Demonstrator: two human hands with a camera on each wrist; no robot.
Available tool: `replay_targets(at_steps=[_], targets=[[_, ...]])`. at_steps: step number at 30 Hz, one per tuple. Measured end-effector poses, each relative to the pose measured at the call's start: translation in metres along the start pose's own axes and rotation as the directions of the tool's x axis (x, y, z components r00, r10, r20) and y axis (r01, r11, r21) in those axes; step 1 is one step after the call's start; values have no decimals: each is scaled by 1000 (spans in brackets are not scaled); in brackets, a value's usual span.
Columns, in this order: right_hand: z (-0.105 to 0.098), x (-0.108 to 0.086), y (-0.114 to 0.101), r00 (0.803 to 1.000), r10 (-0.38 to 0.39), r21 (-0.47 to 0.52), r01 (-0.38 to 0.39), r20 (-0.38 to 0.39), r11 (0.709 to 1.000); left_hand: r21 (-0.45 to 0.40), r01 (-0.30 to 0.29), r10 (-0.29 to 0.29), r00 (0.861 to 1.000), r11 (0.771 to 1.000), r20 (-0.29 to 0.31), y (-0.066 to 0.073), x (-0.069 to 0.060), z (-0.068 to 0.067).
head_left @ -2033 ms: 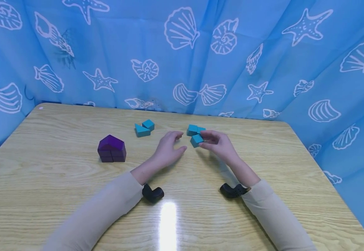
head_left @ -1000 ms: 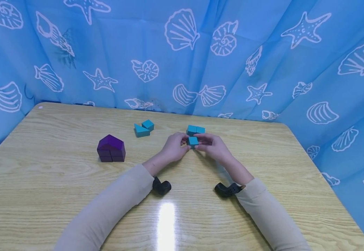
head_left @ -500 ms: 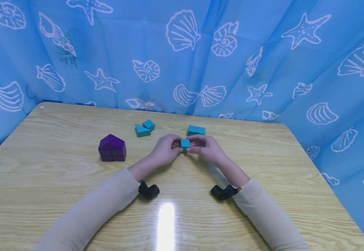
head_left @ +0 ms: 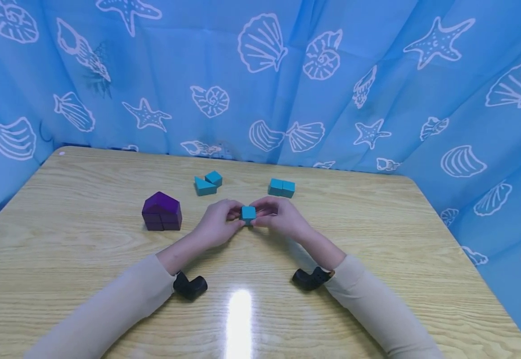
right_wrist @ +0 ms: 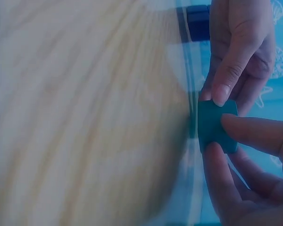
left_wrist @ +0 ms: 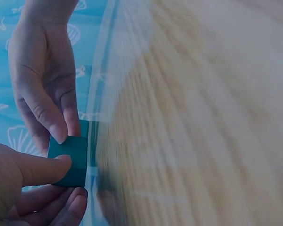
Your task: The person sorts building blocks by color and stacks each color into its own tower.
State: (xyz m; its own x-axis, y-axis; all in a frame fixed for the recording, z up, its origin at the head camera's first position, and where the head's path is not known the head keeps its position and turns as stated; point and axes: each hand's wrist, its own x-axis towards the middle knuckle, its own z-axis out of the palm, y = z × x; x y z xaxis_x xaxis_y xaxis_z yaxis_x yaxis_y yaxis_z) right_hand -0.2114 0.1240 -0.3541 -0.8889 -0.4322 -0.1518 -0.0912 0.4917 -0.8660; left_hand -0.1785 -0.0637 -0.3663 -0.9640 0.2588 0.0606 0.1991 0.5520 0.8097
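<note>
Hands (head_left: 217,223) (head_left: 282,217) pinch teal block (head_left: 249,213) between them.

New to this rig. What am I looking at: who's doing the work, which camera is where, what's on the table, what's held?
There's no robot: a person works with two bare hands. The wide picture is from a camera worn on the head, looking forward and down; the two darker close-ups are from cameras on the left and right wrists.

The left hand and right hand together pinch one teal block; whether it touches the table is hard to tell.

Also on the table: a purple block stack with a peaked top, at the person's left; a teal wedge with a teal cube just behind; and, further right, a teal pair side by side. Behind hangs a blue curtain.
</note>
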Motion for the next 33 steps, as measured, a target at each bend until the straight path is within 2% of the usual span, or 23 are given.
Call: replay_targets(at_steps=[10, 15, 23, 28, 33], targets=[[16, 3, -6, 1000, 4, 9, -4, 12, 1000, 17, 21, -21, 1000, 1000, -2, -6, -11, -11], [17, 4, -7, 1000, 1, 1, -1, 9, 1000, -10, 34, -34, 999, 999, -6, -8, -10, -11], [20, 5, -2, 1000, 5, 29, -5, -15, 1000, -100, 41, -42, 999, 994, -8, -16, -9, -10], [20, 6, 1, 1000, 20, 64, -18, -21, 998, -93, 32, -32, 999, 995, -4, -18, -7, -11], [18, 7, 2, 1000, 20, 69, -21, 10, 997, -92, 29, -29, 1000, 995, 0, -19, -5, -10]])
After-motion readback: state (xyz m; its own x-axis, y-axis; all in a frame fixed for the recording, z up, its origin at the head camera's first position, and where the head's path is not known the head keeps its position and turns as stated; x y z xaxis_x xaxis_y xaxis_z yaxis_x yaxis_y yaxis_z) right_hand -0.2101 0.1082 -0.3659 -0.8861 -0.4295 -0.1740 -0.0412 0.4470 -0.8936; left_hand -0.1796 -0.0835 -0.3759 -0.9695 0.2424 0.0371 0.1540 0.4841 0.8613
